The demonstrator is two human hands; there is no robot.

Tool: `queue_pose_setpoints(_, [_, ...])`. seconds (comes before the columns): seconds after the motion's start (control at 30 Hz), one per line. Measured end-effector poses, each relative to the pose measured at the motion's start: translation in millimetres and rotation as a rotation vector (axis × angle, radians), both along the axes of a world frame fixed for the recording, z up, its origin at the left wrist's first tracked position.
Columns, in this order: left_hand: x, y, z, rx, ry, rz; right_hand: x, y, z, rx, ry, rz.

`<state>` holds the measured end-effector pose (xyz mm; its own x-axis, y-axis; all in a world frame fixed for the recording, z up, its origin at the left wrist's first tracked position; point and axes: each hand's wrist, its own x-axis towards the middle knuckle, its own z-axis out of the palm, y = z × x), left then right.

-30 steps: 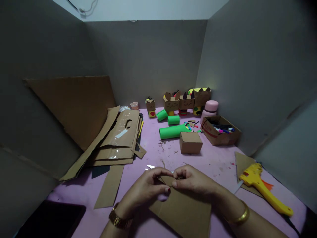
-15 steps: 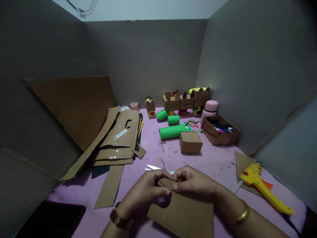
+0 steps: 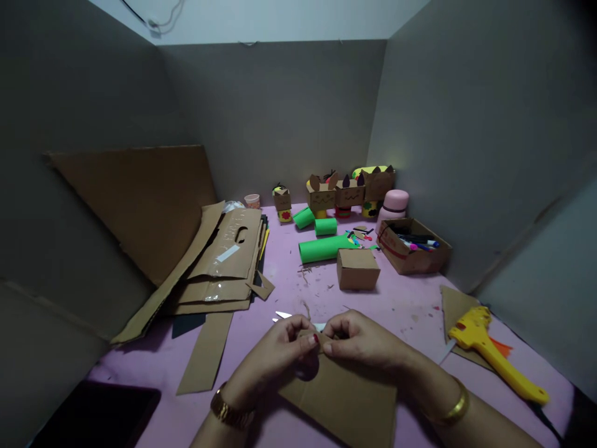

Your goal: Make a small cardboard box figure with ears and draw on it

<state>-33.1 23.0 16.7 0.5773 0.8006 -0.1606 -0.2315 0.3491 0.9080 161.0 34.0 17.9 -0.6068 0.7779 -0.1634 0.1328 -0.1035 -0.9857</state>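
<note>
A flat piece of cardboard (image 3: pixel 349 398) is held up near the table's front, its top edge pinched between both hands. My left hand (image 3: pixel 291 345) is closed on the upper left corner, thumb laid over the front. Close beside it, my right hand (image 3: pixel 357 339) grips the same top edge, thumb in front and fingers curled behind. A curved notch shows in the sheet below my left thumb. Just behind the hands lie scissors (image 3: pixel 282 315), blades pointing left, their handles mostly hidden by my fingers. A small closed cardboard box (image 3: pixel 358 270) sits beyond them.
Stacked cardboard (image 3: pixel 219 261) stands at left, with a cardboard strip (image 3: pixel 205 354) before it. A yellow glue gun (image 3: pixel 499 354) lies at right. Farther back are green tubes (image 3: pixel 321 249), a box of pens (image 3: pixel 413 249), a pink bottle (image 3: pixel 394 205) and several cardboard figures (image 3: pixel 321 196).
My left thumb has moved up to the sheet's top edge, and the left fingers have closed in. The cardboard has shifted slightly left; my right hand keeps its pinch.
</note>
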Motion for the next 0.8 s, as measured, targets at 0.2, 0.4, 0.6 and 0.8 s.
queue_pose_setpoints(0.2, [-7.2,0.7,3.0,-0.002,0.146,0.022,0.0,1.5,1.6,-0.113,0.059,-0.003])
queue_pose_setpoints(0.4, [-5.6,-1.9,6.6,-0.003,0.259,0.000,-0.9,0.8,-1.1,-0.163,0.077,0.021])
queue_pose_setpoints(0.6, [-4.1,-2.7,6.5,-0.026,0.227,0.011,-0.9,0.9,-0.4,-0.170,0.082,0.029])
queue_pose_setpoints(0.8, [-4.4,-4.3,8.1,-0.030,0.169,-0.006,0.6,0.6,0.1,-0.156,0.067,0.030])
